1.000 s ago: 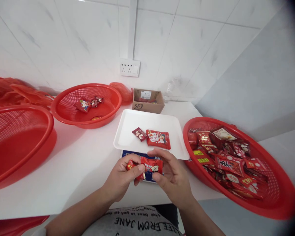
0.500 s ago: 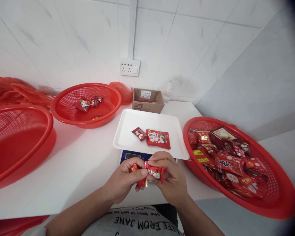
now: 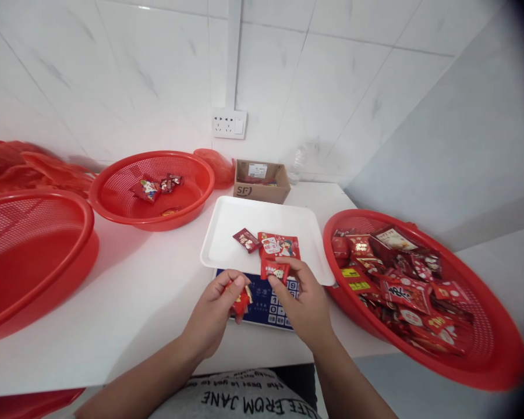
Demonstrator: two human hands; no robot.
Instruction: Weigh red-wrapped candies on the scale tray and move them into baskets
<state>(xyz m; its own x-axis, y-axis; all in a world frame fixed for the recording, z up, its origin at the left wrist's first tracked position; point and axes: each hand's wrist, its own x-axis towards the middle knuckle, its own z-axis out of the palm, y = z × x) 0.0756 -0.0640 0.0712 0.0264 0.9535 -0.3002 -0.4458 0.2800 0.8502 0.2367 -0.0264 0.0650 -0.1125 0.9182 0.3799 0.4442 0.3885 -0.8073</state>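
Red packet [image 3: 273, 269] — between right fingertips [image 3: 276, 284]

the left hand [image 3: 210, 314] partly hides its red packet [image 3: 241, 302].

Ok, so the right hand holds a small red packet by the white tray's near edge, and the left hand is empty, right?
Not quite: the left hand isn't empty. The head view shows it pinching a red-wrapped item. The right hand does hold a small red packet by the white tray's near edge.
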